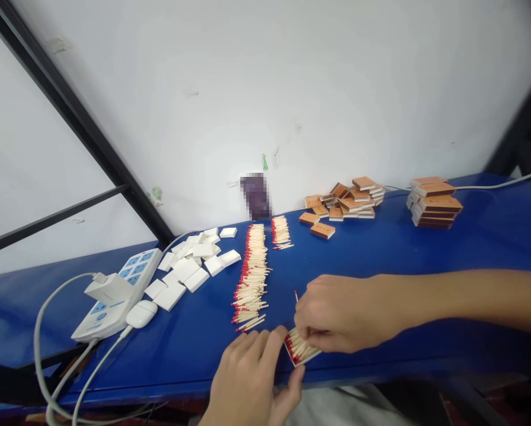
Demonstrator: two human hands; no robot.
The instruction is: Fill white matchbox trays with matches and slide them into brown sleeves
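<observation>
The left hand (250,378) pinches the tray (310,358) by its end between thumb and forefinger, probably to keep it steady. Just right of it, the right hand (336,313) has its fingers closed on the matches (295,348) inside, seemingly to arrange them; one match (296,296) juts past its knuckles. The long match row (254,266) lies just beyond the left hand, likely for easy reach. White trays (186,270) sit farther left; boxes (353,205) lie beyond the right hand.
</observation>
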